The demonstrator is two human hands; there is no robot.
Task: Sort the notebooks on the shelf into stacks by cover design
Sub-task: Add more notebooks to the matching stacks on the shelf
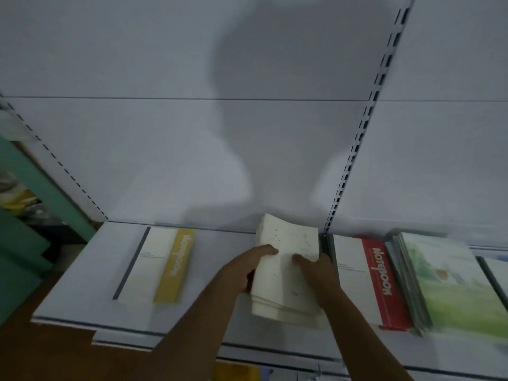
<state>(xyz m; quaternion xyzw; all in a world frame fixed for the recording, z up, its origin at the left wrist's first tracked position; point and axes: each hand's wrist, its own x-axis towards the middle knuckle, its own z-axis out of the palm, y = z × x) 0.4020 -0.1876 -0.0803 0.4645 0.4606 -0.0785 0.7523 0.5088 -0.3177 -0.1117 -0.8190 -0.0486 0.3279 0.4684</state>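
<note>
A stack of cream-covered notebooks (286, 273) with small dark specks sits in the middle of the white shelf (82, 284). My left hand (247, 268) grips the stack's left edge, thumb on the top cover. My right hand (316, 273) holds the right edge, thumb on top too. The top covers curl upward at the far end. To the left lies a white notebook with a yellow band (159, 268). To the right lies a white notebook with a red band (368, 281), and beyond it a stack with green watercolour covers (450, 287).
The white back panel rises behind the shelf, with a slotted upright (354, 149) just right of the cream stack. Another notebook's edge (497, 273) shows at the far right. Green boards (24, 243) and clutter stand to the left. A lower shelf edge (275, 353) runs below.
</note>
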